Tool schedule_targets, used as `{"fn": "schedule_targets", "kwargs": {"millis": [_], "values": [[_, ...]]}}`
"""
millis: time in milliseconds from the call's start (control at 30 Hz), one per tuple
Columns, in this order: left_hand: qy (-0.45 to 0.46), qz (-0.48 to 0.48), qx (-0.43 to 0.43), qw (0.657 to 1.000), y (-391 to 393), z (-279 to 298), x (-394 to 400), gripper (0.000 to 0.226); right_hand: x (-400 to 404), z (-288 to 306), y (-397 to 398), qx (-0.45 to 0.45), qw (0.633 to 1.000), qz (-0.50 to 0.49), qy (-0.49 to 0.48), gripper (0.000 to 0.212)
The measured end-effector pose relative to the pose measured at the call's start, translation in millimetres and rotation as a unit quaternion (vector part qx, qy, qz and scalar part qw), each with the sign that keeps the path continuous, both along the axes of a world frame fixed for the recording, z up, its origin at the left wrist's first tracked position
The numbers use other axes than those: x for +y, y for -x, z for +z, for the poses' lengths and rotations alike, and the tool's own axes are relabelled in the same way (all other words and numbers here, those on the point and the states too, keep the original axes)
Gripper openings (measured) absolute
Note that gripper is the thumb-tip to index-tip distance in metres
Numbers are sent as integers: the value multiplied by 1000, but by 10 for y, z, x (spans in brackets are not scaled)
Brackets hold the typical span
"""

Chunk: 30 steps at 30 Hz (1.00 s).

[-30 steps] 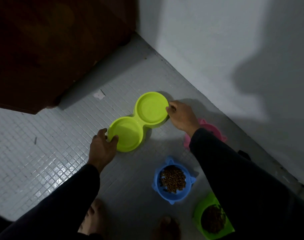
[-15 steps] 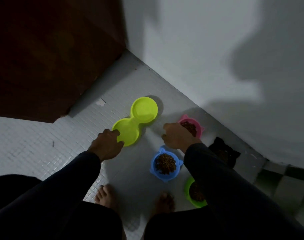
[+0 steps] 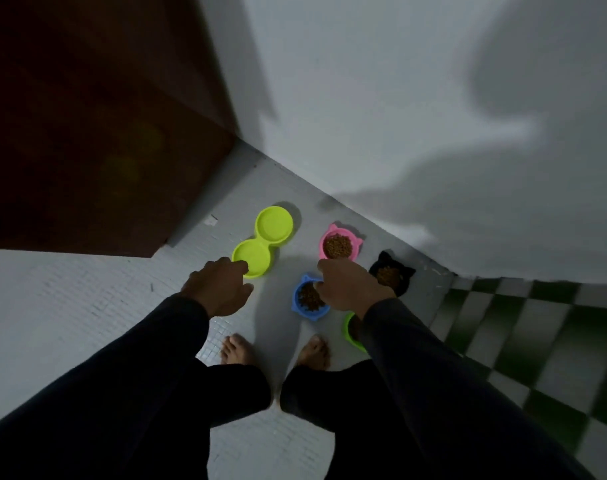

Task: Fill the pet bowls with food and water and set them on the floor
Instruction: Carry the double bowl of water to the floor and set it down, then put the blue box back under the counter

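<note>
Double bowl [image 3: 264, 241] is down on the floor [image 3: 87, 299] now, near the wall corner. A second ago both hands gripped its two ends; since then they've pulled back and up as the person rises. Left hand [image 3: 219, 289] sits over the near rim with fingers loosely curled, can't tell if it's touching, holds nothing. Right hand [image 3: 347, 284] has come right off it and hangs above the blue bowl [image 3: 304, 304], fingers curled, nothing in it as far as I can see. My read: placement step done for this one. Both yellow-green wells look dry to me, light's poor, so water may be pending. Pink bowl [image 3: 340, 244], blue, black bowl [image 3: 392, 273] hold kibble; green bowl [image 3: 351, 332] mostly hidden by the sleeve. Floor is small grey mosaic tile, green-white checker to the right, dark wood door on the left, plain wall [image 3: 381, 98] behind. Bare feet just behind the bowls.
</note>
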<state>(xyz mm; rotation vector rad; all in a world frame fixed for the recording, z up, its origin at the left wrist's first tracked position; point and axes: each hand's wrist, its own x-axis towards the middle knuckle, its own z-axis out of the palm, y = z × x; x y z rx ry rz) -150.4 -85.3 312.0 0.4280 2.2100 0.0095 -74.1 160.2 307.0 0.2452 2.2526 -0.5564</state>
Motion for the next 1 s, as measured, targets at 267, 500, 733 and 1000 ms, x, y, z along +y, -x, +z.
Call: {"fn": "schedule_targets", "kwargs": {"millis": [267,500,733,1000], "values": [[-15,-78,43,996,-110,1612,279,46,78,1709,-289,34,998,-27,-38,31],[-34,-113,75,990,-101,2757,550,49,214,2874,-521,109,990,-52,-68,31],[-58,-177,133,973,-4,3506,953,51,430,3619,-658,120,983,-85,-110,42],[-90,-241,165,952,90,4170,1388,53,610,4351,-937,169,956,-156,-181,41]]}}
